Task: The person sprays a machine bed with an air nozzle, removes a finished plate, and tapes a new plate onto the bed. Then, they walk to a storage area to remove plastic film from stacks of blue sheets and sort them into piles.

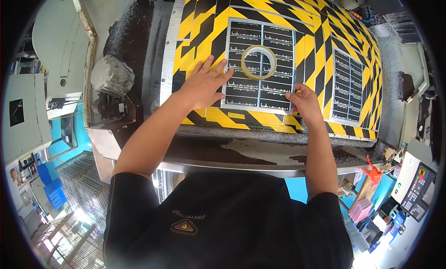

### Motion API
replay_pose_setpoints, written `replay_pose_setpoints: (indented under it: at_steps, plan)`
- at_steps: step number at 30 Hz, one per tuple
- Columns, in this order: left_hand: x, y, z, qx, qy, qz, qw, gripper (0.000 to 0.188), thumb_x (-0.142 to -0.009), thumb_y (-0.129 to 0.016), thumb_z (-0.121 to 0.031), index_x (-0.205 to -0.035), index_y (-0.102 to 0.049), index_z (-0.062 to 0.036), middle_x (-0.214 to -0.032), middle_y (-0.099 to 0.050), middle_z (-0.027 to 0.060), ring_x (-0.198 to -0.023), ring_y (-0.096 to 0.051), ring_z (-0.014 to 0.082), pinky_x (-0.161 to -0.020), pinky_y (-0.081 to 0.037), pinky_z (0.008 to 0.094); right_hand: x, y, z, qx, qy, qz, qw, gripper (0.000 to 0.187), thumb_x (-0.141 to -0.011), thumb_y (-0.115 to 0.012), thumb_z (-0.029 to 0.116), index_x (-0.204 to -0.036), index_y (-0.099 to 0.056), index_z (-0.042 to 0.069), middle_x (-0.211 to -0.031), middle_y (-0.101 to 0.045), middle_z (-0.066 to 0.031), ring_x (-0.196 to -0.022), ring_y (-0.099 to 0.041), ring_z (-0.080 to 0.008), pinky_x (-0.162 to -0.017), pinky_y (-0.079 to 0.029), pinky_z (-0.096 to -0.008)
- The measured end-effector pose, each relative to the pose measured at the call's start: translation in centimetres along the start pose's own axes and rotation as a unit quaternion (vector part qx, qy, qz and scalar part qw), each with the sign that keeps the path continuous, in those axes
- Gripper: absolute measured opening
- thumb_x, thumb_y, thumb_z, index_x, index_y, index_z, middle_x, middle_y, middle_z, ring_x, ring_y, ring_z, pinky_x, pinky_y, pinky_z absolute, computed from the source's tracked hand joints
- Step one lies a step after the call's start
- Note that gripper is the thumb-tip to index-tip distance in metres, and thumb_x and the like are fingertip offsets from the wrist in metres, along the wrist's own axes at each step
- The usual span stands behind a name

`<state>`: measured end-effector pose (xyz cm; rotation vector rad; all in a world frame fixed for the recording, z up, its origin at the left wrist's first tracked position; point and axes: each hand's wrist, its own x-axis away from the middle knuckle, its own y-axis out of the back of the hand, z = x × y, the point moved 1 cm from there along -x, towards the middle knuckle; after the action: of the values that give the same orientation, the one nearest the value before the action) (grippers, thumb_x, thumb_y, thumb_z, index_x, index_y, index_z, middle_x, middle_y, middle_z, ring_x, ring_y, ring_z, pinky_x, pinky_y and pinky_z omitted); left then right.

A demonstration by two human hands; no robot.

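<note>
Factory floor: hazard-striped machine bed (278,18), control panel (416,191)

A second dark printed panel (347,87) is lying on the striped table (204,32); an orange clamp (373,171) is hanging below, a keypad box (416,191) beside it.

A yellow-and-black striped metal tabletop (288,18) fills the middle; left of the hands stand blue plastic crates (51,187), right a grey control panel (416,191).

Yellow and black stripes on the table (278,18). Dark sheet (251,90) with pale grid lines. See-through yellowish tape ring (259,62). Black shirt (227,222).
</note>
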<state>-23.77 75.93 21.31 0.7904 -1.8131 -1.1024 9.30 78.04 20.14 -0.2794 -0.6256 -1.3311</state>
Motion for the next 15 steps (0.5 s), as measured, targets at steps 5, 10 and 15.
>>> replay_pose_setpoints:
  at_steps: [5,10,15]
  plan:
    - [-0.03,0.32,-0.18,-0.014,0.008,0.015,1.000,0.073,-0.092,-0.066,-0.036,-0.154,-0.031,-0.0226,-0.165,-0.017,0.0058,-0.151,-0.012,0.0361,-0.122,-0.015,0.0476,-0.03,0.05,0.00,0.004,0.001,-0.001,1.000,0.024,-0.088,-0.070,0.009,-0.109,-0.063,0.000,-0.075,-0.066,-0.0013,-0.056,-0.052,-0.0049,-0.052,-0.043,-0.0199]
    - [-0.04,0.20,-0.22,-0.024,0.009,0.021,0.999,0.073,-0.093,-0.064,-0.037,-0.155,-0.029,-0.0221,-0.165,-0.016,0.0054,-0.151,-0.012,0.0358,-0.123,-0.014,0.0466,-0.16,0.07,-0.18,0.017,0.002,-0.007,1.000,0.025,-0.088,-0.071,0.009,-0.110,-0.063,0.000,-0.075,-0.066,-0.0014,-0.057,-0.053,-0.0049,-0.052,-0.043,-0.0202]
    - [-0.06,0.06,-0.27,-0.029,0.004,0.015,0.999,0.072,-0.093,-0.063,-0.035,-0.155,-0.029,-0.0217,-0.164,-0.019,0.0066,-0.151,-0.012,0.0360,-0.123,-0.014,0.0472,-0.01,0.01,-0.02,0.012,0.000,-0.008,1.000,0.026,-0.087,-0.071,0.010,-0.110,-0.063,0.000,-0.075,-0.066,-0.0017,-0.057,-0.053,-0.0053,-0.052,-0.043,-0.0203]
